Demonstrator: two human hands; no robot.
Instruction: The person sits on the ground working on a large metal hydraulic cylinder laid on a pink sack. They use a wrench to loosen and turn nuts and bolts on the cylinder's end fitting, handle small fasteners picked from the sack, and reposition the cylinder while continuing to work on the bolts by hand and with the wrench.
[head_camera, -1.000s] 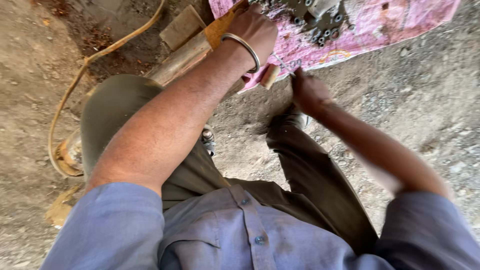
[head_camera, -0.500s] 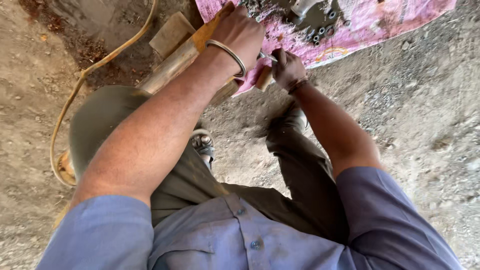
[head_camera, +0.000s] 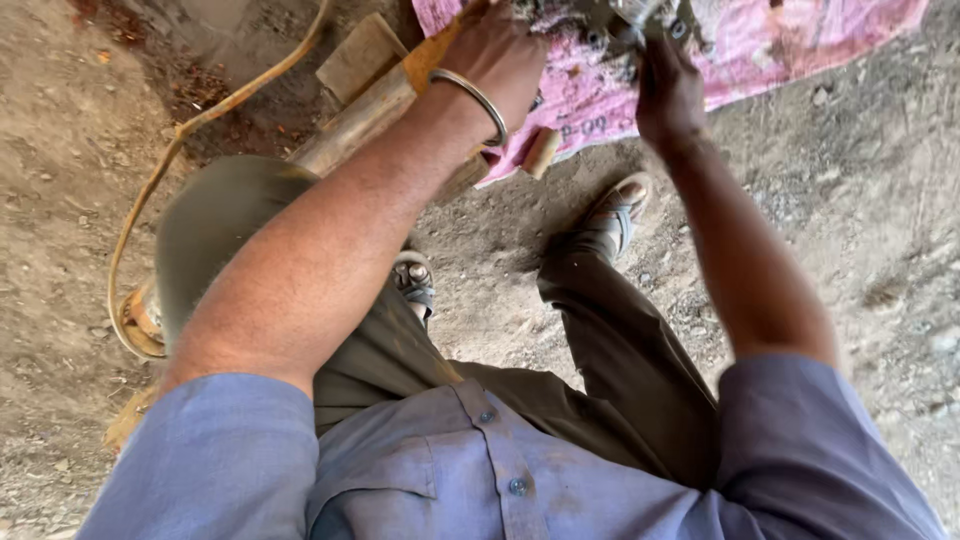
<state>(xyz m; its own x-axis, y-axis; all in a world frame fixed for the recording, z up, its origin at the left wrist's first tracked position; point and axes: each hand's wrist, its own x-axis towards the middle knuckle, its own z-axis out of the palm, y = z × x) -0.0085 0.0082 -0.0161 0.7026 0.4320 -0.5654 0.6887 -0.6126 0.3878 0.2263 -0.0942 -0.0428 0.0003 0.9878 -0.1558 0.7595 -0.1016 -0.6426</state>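
Atop pink cloth (head_camera: 770, 40): both hands, left (head_camera: 500, 60), right (head_camera: 668, 90), closed on grey metal part (head_camera: 610, 20); axis unclear.

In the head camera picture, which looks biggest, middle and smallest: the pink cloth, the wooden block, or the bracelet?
1. Pink cloth, though partly cut off
2. Wooden block
3. Bracelet, smallest, even though it is nearer the camera

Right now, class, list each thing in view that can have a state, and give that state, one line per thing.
Left hand: resting on the pink cloth's edge, bangle on the wrist.
Right hand: raised to the metal part, grip unclear.
Metal part: lying on the cloth, mostly cut off by the frame.
Pink cloth: spread flat on the dirt, soiled.
Hose: curved loosely across the ground.
Wooden blocks: lying under the cloth's edge.
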